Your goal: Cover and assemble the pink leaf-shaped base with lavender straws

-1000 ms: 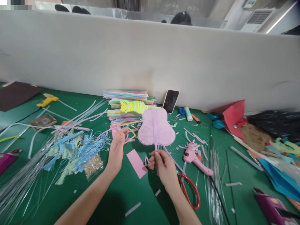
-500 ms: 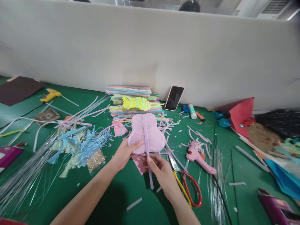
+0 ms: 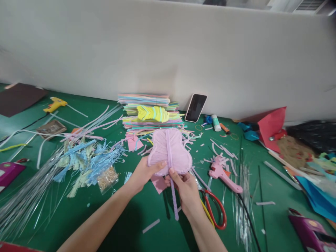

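A person's left hand (image 3: pixel 143 173) grips the lower left lobe of a lilac fan (image 3: pixel 181 152), thumb laid across the front, while the right hand (image 3: pixel 187 190) pinches its slender wrapped stem (image 3: pixel 174 204) just below the body, thumb in front and fingers curled behind. Gripped by 2 bare hands, the fan is at the center of the view, above a green table (image 3: pixel 118 231), with 1 raised band running down its middle and the stem's tip pointing toward the person. Beneath the hands lies a pink paper piece (image 3: pixel 158 185), partly covered. Just beside the right wrist rest scissors (image 3: pixel 219 213) with red and yellow handles, their blades largely hidden, and farther right a pink glue gun (image 3: pixel 223 176) lies near loose lilac strips. Beyond the fan, a yellow bundle (image 3: pixel 151 114) sits on stacks of pastel strips (image 3: pixel 144 99), with a phone (image 3: pixel 196 107) propped against a pale partition (image 3: pixel 105 52) nearby. Left of the hands, blue and pale green tassels (image 3: pixel 99 162) spread beside a clear bag of gold-colored bits (image 3: pixel 107 179); a yellow glue gun (image 3: pixel 55 104) lies farther back. At far right, a red sheet (image 3: pixel 273 127) stands near black plastic (image 3: pixel 315 136).
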